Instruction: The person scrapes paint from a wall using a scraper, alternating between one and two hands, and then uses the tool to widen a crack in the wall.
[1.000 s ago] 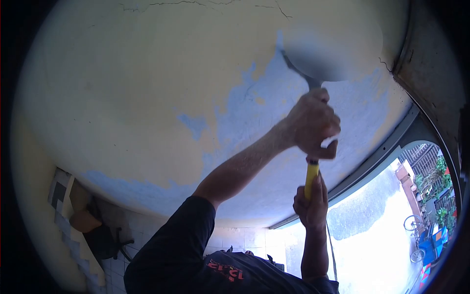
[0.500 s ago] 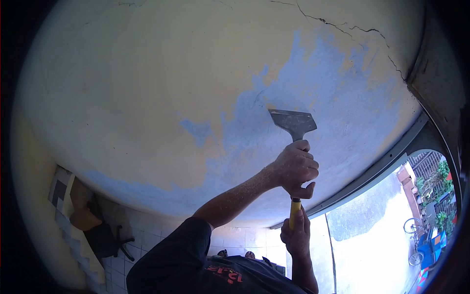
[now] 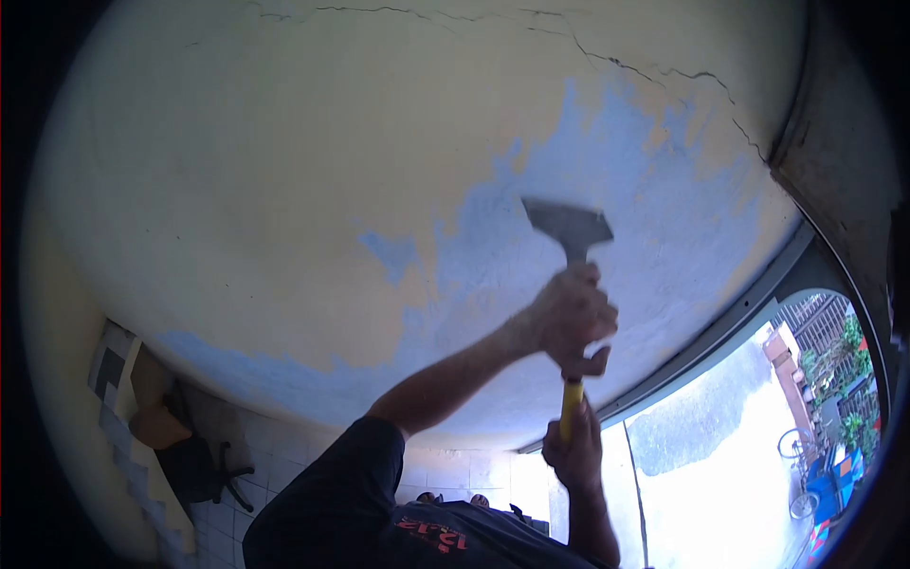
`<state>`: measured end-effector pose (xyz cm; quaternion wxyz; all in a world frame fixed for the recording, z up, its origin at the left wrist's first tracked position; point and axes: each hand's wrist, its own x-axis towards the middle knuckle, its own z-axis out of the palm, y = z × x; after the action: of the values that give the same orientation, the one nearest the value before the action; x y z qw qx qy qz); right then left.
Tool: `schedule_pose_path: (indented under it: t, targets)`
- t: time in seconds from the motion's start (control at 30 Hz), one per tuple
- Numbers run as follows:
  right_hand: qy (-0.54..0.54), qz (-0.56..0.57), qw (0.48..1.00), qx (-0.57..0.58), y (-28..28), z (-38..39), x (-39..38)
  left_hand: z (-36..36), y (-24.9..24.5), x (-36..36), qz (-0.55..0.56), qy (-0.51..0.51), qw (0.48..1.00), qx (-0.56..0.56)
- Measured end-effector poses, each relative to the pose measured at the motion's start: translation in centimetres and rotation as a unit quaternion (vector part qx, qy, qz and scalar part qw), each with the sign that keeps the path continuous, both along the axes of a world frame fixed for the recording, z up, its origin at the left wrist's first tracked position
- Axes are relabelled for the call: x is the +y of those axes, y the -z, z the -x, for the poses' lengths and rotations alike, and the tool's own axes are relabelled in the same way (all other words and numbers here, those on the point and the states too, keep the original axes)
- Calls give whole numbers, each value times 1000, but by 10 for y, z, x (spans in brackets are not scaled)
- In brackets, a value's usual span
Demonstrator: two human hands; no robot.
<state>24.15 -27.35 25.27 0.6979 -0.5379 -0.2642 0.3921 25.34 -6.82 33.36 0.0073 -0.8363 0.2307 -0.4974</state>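
Observation:
A wide-bladed scraper point(image 3: 569, 223) with a yellow grip is held in both hands, blade uppermost, over the wall point(image 3: 284, 190). My left hand point(image 3: 574, 318) wraps round its shaft just below the blade and is slightly blurred. Lower down, my right hand point(image 3: 576, 453) is closed on the yellow grip. The blade overlaps a patch of bared blue paint point(image 3: 493, 247) with ragged edges, surrounded by a cream coat. Pale dust speckles my left forearm.
Cracks point(image 3: 621, 64) run across the upper wall. To the right, a dark frame point(image 3: 749, 308) borders a bright opening, with a bicycle point(image 3: 804, 503) and plants outside. An office chair point(image 3: 194, 460) stands at lower left on a tiled floor point(image 3: 450, 465).
The view has tilted up a little, so more of the cracks shows at the top. The scraper blade has turned slightly and is blurred; both hands keep their hold.

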Motion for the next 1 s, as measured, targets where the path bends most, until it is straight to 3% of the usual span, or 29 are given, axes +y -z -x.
schedule_pose_path:
  t: [0.17, 0.33, 0.47, 0.6, 0.7, 0.87, 0.93, 1.0]
  targets:
    - [-3, 20, 998, 58, 26, 7, -2, -3, 42, 2, 48, 1, 996, 69]
    - [-9, 2, 1000, 18, 7, -10, 19, -8, 0, 16, 7, -19, 999, 27]
    - [22, -50, 996, -78, -36, -10, 39, -8, -53, 26, -18, -37, 999, -16]
    - [-20, -104, 992, -75, -53, -11, 39, -6, -74, 26, -30, -24, 998, -55]
    - [-27, -92, 995, -20, -20, -3, 21, 9, -51, 9, -67, -64, 996, -18]
    - [-14, -16, 999, 44, 26, 9, -10, 2, 31, -11, 24, 9, 997, 74]
    - [19, 21, 993, 112, 34, 4, -7, -4, 39, -6, 42, 16, 995, 86]
    - [9, 16, 997, 77, 37, -6, -2, -11, 37, 0, 54, 19, 994, 95]
